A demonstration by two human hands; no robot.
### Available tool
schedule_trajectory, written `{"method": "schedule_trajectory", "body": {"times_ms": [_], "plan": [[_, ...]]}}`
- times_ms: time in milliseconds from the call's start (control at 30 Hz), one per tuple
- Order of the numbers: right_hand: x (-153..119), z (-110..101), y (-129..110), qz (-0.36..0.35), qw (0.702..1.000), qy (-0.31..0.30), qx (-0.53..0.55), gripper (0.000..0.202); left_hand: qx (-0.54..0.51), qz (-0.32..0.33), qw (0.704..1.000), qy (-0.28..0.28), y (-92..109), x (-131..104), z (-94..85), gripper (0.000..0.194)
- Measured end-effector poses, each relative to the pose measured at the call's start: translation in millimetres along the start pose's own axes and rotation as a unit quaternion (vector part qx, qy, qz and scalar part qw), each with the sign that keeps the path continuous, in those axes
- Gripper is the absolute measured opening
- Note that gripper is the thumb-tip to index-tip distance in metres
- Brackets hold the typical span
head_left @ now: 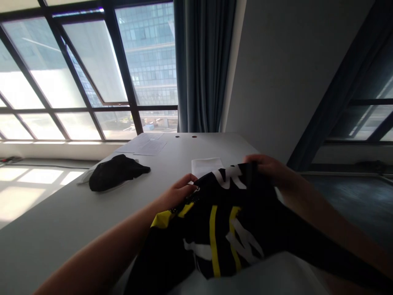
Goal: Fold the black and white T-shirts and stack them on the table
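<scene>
A black garment (222, 221) with yellow stripes and white lettering is held up in front of me, over the near part of the white table. At its upper left edge, my left hand (183, 189) pinches the cloth between thumb and fingers. My right hand (264, 164) grips the upper right edge, slightly blurred, with its fingertips partly behind the cloth. The fabric hangs in loose folds below both hands, and its lower part reaches the bottom of the view.
On the white table (172, 164), a black cloth bundle (113, 173) lies at the left. Sheets of paper (150, 146) rest at the back left, and a folded white item (206, 164) sits behind the garment. Windows, a curtain (202, 65) and a wall stand beyond.
</scene>
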State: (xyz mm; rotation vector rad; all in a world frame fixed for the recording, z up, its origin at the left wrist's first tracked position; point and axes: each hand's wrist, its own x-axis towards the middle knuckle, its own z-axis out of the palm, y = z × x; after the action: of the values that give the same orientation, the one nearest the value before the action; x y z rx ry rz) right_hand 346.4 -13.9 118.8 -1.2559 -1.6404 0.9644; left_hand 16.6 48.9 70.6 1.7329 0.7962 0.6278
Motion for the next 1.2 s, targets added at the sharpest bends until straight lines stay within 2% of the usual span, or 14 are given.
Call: {"method": "schedule_trajectory", "body": {"times_ms": [67, 133, 200, 300, 367, 400, 600, 700, 767, 900, 1000, 1067, 1133, 1200], "plan": [[15.7, 3.3, 11.9, -0.012, 0.988, 0.032, -0.153, 0.041, 0.17, 0.023, 0.98, 0.097, -13.9, 1.1, -4.8, 0.018], [22.9, 17.2, 13.6, -0.062, 0.951, 0.063, -0.297, 0.031, 0.342, 0.096, 0.919, 0.171, -26.1, -4.0, -5.9, 0.021], [21.6, 38.8, 9.3, -0.137, 0.925, 0.029, -0.354, 0.025, 0.453, 0.162, 0.866, 0.134, -35.2, -13.7, -2.5, 0.022], [13.9, 76.7, 7.2, -0.199, 0.911, -0.134, -0.336, 0.025, 0.515, 0.163, 0.842, 0.013, -46.2, -27.6, 9.4, 0.023], [11.1, 98.7, 14.6, -0.204, 0.882, -0.235, -0.354, 0.027, 0.536, 0.126, 0.835, 0.012, -54.0, -30.8, 16.6, 0.031], [11.0, 107.1, 20.2, -0.203, 0.868, -0.255, -0.375, 0.029, 0.546, 0.11, 0.83, 0.026, -57.9, -30.2, 18.5, 0.035], [18.5, 119.6, 43.9, -0.151, 0.832, -0.124, -0.52, 0.049, 0.594, 0.069, 0.795, 0.1, -71.5, -17.1, 3.1, 0.043], [19.6, 118.4, 44.4, -0.133, 0.817, -0.126, -0.546, 0.048, 0.596, 0.039, 0.795, 0.104, -69.7, -14.3, -7.5, 0.035], [19.7, 119.8, 44.9, -0.154, 0.814, -0.125, -0.547, 0.036, 0.58, 0.025, 0.806, 0.113, -66.7, -13.5, -14.1, 0.029], [17.8, 121.6, 41.6, -0.206, 0.817, -0.131, -0.523, 0.016, 0.484, 0.017, 0.853, 0.196, -64.1, -9.8, -37.2, 0.026], [11.5, 115.0, 24.0, -0.254, 0.85, -0.169, -0.429, 0.015, 0.33, 0.002, 0.91, 0.252, -68.2, -4.1, -68.2, 0.027], [6.2, 106.3, 6.4, -0.255, 0.886, -0.229, -0.313, 0.013, 0.244, -0.013, 0.93, 0.276, -72.0, -1.1, -91.3, 0.028], [2.4, 96.2, -9.2, -0.219, 0.901, -0.322, -0.192, 0.01, 0.261, -0.047, 0.917, 0.298, -74.6, -0.6, -110.1, 0.03], [1.5, 87.7, -17.3, -0.169, 0.891, -0.409, -0.103, 0.012, 0.383, -0.091, 0.867, 0.306, -74.1, -2.8, -119.9, 0.029]]}}
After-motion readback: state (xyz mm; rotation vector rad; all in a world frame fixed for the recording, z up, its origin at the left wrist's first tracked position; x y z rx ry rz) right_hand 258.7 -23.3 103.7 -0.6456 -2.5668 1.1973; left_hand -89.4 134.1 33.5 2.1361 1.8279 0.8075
